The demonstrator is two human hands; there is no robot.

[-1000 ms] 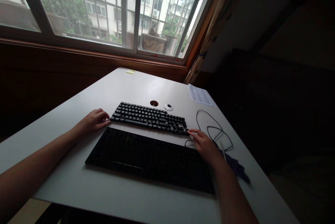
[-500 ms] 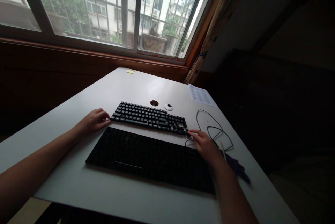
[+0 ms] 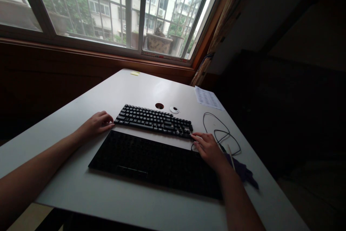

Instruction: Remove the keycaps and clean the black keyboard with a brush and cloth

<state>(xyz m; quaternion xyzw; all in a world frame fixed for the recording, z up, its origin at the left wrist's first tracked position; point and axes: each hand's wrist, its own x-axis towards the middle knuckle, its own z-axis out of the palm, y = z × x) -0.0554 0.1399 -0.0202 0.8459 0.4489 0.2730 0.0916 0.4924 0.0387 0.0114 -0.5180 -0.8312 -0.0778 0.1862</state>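
Note:
Black keycaps lie together in keyboard layout on the white table, with small gaps among those at the right. Nearer to me is a wide, dark keyboard base, its surface too dark to make out in detail. My left hand rests on the table at the near left corner of the keycaps, fingers loosely bent and apart, fingertips touching the corner. My right hand reaches over the base's right end. Its outstretched fingertips touch the near right corner keycaps, and the thumb side stays apart.
A thin black cable loops at the right, beside a purple cloth and a thin pale stick. Beyond the keycaps are a round table hole and a white ring cover. Printed paper lies at the far right edge.
My right hand has shifted slightly left and the dark keycap at its fingertips now sits closer to the others. My left hand has stayed in place.

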